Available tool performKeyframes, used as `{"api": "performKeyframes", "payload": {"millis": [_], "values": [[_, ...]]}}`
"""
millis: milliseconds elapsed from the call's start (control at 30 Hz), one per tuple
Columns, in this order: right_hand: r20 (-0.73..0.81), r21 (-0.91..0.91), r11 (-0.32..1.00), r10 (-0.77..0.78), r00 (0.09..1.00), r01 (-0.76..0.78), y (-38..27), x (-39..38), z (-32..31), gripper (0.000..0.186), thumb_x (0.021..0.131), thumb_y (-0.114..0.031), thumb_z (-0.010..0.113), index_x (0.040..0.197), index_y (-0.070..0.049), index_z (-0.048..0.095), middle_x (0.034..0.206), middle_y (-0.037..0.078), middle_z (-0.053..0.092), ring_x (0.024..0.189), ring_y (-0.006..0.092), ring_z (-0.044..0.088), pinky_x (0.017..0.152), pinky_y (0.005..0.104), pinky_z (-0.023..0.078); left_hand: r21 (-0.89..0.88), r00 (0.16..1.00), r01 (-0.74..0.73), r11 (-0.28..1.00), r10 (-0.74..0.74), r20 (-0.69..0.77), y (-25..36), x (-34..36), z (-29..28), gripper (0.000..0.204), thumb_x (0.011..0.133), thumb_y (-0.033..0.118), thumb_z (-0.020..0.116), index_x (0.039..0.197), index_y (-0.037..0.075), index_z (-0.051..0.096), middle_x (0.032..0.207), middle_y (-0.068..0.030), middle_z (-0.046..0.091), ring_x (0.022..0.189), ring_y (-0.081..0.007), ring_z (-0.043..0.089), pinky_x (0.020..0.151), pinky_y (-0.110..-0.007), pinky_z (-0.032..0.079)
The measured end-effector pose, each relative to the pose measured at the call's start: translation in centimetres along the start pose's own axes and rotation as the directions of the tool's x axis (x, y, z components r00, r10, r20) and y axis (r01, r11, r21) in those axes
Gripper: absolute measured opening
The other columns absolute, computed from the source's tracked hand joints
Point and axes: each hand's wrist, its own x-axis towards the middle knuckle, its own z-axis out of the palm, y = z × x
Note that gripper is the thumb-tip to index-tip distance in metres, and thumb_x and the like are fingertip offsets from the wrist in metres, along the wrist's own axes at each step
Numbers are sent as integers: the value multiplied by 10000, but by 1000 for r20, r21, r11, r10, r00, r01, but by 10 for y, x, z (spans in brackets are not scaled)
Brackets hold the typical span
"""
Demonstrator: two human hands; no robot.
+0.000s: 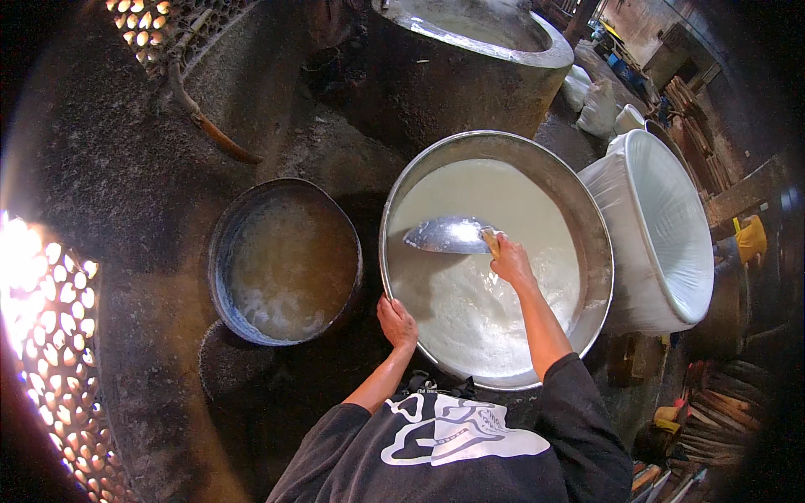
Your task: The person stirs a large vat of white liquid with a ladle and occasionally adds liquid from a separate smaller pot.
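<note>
Your right hand (511,261) clasps scoop (447,235), mid-frame; left hand (397,324) holds basin (594,260) rim, below centre. Best brace rim, guide scoop smoothly, avoid splashing milky liquid (470,314).

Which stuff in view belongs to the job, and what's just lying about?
Job:
- scoop, in right hand
- pan, left hand at its rim
- white liquid

Seemingly idle:
- dark basin
- lined tub
- sacks
- wood

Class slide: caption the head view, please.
Right hand holds a shiny metal scoop over milky white liquid, left hand gripping a round silver metal basin by its rim.
</note>
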Motion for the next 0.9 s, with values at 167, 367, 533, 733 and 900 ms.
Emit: {"api": "performKeyframes", "payload": {"millis": [167, 367, 533, 733, 900], "values": [[151, -92, 994, 72, 986, -58, 26, -2, 32, 362, 700, -78, 639, 1049, -36, 552, 957, 213, 650, 927, 403, 615, 803, 489, 501, -15, 1000, 8, 1000, -7, 6, 4, 0, 0, 393, 959, 251, 394, 1209, -45, 462, 1160, -256, 512, 1096, -418, 466, 947, -475, 360], [197, -78, 978, 205, 959, -193, 82, -56, 72, 294, 734, -80, 583, 1019, -9, 593, 969, 235, 646, 928, 406, 619, 801, 483, 509, 93, 999, -24, 995, 27, -33, -7, 0, 4, 392, 943, 243, 420, 1197, -49, 479, 1152, -246, 528, 1085, -404, 485, 934, -465, 378], [191, -64, 969, 245, 950, -237, 139, -109, 94, 298, 720, -86, 582, 1006, 0, 592, 948, 254, 644, 902, 414, 622, 805, 484, 507, 154, 996, -29, 988, 41, -76, -9, 0, 7, 392, 949, 248, 408, 1194, -47, 488, 1136, -241, 534, 1065, -399, 495, 931, -461, 379], [175, -50, 965, 262, 949, -257, 184, -177, 74, 339, 696, -85, 612, 1028, -16, 584, 964, 249, 641, 918, 420, 614, 813, 490, 499, 188, 997, -31, 982, 43, -59, -9, 2, 6, 415, 954, 273, 394, 1196, -50, 489, 1132, -245, 534, 1062, -403, 495, 931, -463, 376], [214, -40, 946, 322, 922, -321, 214, -225, 12, 391, 669, -69, 621, 1053, -5, 576, 978, 245, 640, 940, 426, 603, 836, 474, 494, 207, 997, -32, 978, 45, -61, -5, 3, 5, 444, 957, 291, 381, 1189, -70, 495, 1155, -255, 529, 1079, -409, 489, 949, -465, 366]]}}
